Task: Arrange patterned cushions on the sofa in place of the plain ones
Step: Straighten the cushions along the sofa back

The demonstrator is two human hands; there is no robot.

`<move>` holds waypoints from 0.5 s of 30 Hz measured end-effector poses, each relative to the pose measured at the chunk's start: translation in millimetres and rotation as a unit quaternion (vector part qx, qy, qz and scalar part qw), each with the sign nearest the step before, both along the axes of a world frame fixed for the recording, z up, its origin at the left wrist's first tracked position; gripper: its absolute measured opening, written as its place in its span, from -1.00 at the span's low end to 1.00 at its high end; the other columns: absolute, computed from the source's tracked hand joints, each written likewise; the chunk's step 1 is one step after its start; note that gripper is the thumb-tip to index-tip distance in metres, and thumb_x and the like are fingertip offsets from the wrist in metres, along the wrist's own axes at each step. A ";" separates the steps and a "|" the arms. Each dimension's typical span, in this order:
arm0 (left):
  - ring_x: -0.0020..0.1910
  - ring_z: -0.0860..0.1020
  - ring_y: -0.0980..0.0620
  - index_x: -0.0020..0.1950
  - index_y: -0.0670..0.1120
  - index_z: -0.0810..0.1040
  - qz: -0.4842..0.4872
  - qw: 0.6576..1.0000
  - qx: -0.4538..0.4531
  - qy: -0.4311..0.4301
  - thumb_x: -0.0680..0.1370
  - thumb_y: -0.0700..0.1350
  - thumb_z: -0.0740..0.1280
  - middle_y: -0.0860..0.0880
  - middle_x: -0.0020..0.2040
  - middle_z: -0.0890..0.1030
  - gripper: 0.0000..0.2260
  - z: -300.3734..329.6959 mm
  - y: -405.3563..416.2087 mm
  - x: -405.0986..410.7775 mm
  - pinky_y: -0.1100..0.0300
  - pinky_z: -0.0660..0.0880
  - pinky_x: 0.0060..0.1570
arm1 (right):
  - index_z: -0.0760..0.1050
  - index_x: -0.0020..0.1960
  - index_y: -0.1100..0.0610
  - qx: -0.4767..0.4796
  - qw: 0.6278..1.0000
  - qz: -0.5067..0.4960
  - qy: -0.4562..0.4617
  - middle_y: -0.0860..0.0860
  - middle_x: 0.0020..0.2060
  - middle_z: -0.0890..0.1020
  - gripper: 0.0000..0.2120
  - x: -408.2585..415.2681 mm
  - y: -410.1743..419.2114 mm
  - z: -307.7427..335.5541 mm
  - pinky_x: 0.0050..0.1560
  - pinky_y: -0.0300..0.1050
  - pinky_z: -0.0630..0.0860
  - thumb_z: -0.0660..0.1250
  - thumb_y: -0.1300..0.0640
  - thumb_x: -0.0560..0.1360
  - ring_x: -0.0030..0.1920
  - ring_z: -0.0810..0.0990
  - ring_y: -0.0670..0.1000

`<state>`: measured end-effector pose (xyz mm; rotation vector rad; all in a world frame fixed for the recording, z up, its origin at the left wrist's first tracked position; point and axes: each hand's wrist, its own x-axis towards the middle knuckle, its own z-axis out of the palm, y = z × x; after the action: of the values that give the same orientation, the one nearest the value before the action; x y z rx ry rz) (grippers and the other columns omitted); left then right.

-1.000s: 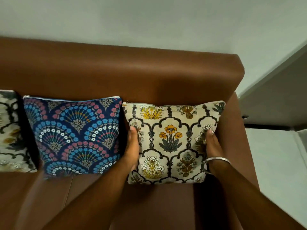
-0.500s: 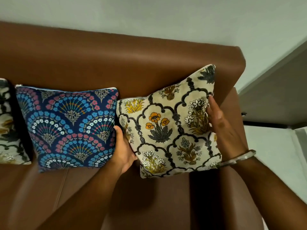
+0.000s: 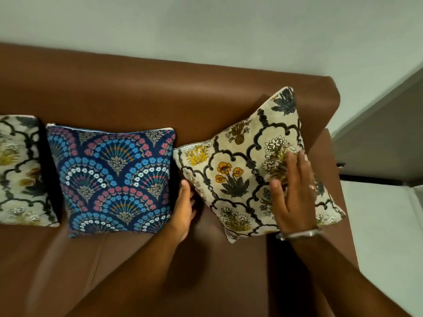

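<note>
Cream floral cushion (image 3: 247, 170) now rotated onto a diamond tilt in the right corner of the sofa (image 3: 137, 92), top corner up against the backrest, right corner over the armrest. 1 s ago: square and upright, flush beside the blue fan-print cushion (image 3: 112, 181). Gap now open between the 2.

Right hand (image 3: 295, 191) flat on the cushion face, fingers spread, pressing, not clamped; motion-blurred. Was gripping the right edge before. Left hand (image 3: 184, 211) loosely curled at the cushion's lower-left edge, between both cushions; grip on the fabric unclear, cannot tell.

Second cream cushion (image 3: 20, 170) at far left, cut off by frame edge, unchanged.

3 patterned cushions on the seat, 0 plain ones visible. Looks like final styling: angling the end cushion into the corner. Probably near done; remaining risk is the tilted cushion sliding forward once released.
</note>
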<state>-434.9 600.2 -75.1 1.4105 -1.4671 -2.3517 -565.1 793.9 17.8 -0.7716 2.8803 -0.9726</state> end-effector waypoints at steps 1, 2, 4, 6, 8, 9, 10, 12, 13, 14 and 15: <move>0.52 0.29 -0.13 0.60 0.09 0.13 0.002 0.999 -0.033 -0.004 0.50 0.40 0.01 -0.10 0.56 0.31 -0.27 -0.4 -11.4 17.9 -0.11 0.23 0.46 | 0.02 0.57 0.01 -0.012 1.000 0.008 0.019 0.08 0.59 0.04 -0.36 17.4 -7.6 -2.0 0.52 0.16 0.06 -0.04 -0.25 0.57 0.58 0.01 0.13; 0.45 0.36 -0.12 0.58 0.03 0.20 0.015 0.998 -0.055 -0.012 0.57 0.31 0.01 -0.12 0.51 0.38 -0.36 -1.8 -25.3 38.2 -0.05 0.29 0.39 | 0.05 0.57 0.04 -0.020 0.999 0.025 0.022 0.12 0.59 0.08 -0.36 37.0 -18.0 -5.7 0.51 0.15 0.08 -0.02 -0.23 0.58 0.58 0.03 0.15; 0.26 0.50 -0.11 0.45 -0.12 0.42 0.056 0.994 -0.074 -0.054 0.66 0.16 0.03 -0.16 0.31 0.55 -0.49 -2.0 -58.8 84.9 0.04 0.39 0.17 | 0.09 0.56 0.05 -0.027 0.998 0.056 -0.031 0.08 0.57 0.12 -0.36 79.2 -47.3 -14.8 0.51 0.13 0.11 0.02 -0.22 0.57 0.57 0.06 0.12; 0.15 0.55 -0.18 0.25 -0.23 0.55 0.105 0.984 -0.104 -0.101 0.68 0.07 0.10 -0.18 0.11 0.62 -0.56 -0.9 -102.9 136.5 0.00 0.44 0.08 | 0.10 0.55 0.02 -0.041 0.989 0.066 -0.123 -0.05 0.53 0.15 -0.34 117.7 -87.0 -23.3 0.48 0.12 0.20 0.06 -0.26 0.53 0.55 0.14 0.07; 0.11 0.57 -0.23 0.21 -0.27 0.56 0.113 0.967 -0.179 -0.145 0.68 0.04 0.14 -0.20 0.07 0.62 -0.60 0.4 -157.6 180.4 -0.12 0.49 0.12 | 0.08 0.55 0.00 -0.062 0.973 0.051 -0.218 -0.12 0.48 0.19 -0.30 146.4 -131.5 -34.2 0.46 0.06 0.22 0.09 -0.31 0.52 0.53 0.19 0.05; 0.12 0.58 -0.23 0.22 -0.24 0.55 0.093 0.956 -0.223 -0.166 0.68 0.06 0.14 -0.21 0.09 0.62 -0.60 -0.1 -187.9 194.0 -0.13 0.50 0.12 | 0.05 0.56 -0.01 -0.072 0.960 0.028 -0.269 -0.11 0.49 0.19 -0.27 153.9 -154.9 -40.9 0.47 0.05 0.20 0.11 -0.33 0.50 0.53 0.18 0.05; 0.14 0.58 -0.24 0.25 -0.20 0.53 0.073 0.947 -0.257 -0.178 0.67 0.10 0.14 -0.21 0.12 0.61 -0.59 -2.1 -219.4 203.0 -0.11 0.50 0.11 | 0.02 0.57 -0.02 -0.080 0.943 -0.004 -0.323 -0.07 0.53 0.17 -0.22 158.2 -179.3 -48.2 0.47 0.08 0.18 0.15 -0.33 0.47 0.54 0.15 0.07; 0.24 0.54 -0.24 0.36 -0.15 0.47 0.044 0.955 -0.248 -0.153 0.64 0.17 0.15 -0.20 0.24 0.58 -0.53 -6.6 -276.4 204.1 -0.12 0.48 0.20 | -0.05 0.58 -0.04 -0.093 0.897 -0.083 -0.424 0.03 0.58 0.10 -0.15 157.2 -225.6 -62.4 0.45 0.16 0.19 0.20 -0.32 0.43 0.55 0.14 0.15; 0.32 0.50 -0.22 0.43 -0.10 0.41 0.020 0.967 -0.219 -0.131 0.60 0.23 0.16 -0.18 0.34 0.53 -0.46 -7.0 -296.5 197.2 -0.14 0.45 0.28 | -0.05 0.58 -0.03 -0.105 0.875 -0.123 -0.457 0.05 0.59 0.10 -0.12 151.7 -243.5 -67.3 0.42 0.18 0.21 0.21 -0.33 0.41 0.54 0.15 0.18; 0.40 0.44 -0.20 0.50 -0.03 0.34 -0.006 0.978 -0.180 -0.106 0.55 0.31 0.16 -0.14 0.44 0.46 -0.37 -7.6 -313.2 189.4 -0.14 0.40 0.34 | -0.04 0.58 -0.03 -0.121 0.856 -0.155 -0.479 0.06 0.59 0.11 -0.08 146.6 -260.0 -72.2 0.41 0.19 0.22 0.21 -0.38 0.37 0.53 0.17 0.20; 0.47 0.37 -0.19 0.55 0.07 0.25 -0.032 0.986 -0.137 -0.093 0.49 0.40 0.13 -0.07 0.51 0.37 -0.29 -8.2 -325.1 182.6 -0.13 0.36 0.35 | -0.02 0.58 -0.05 -0.143 0.839 -0.177 -0.494 0.05 0.58 0.14 -0.02 142.1 -272.7 -75.2 0.40 0.20 0.24 0.20 -0.43 0.30 0.52 0.19 0.21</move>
<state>-252.2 275.1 -83.3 1.5615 -1.8245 -1.9962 -423.0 521.2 -57.5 0.2785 1.9766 -1.3193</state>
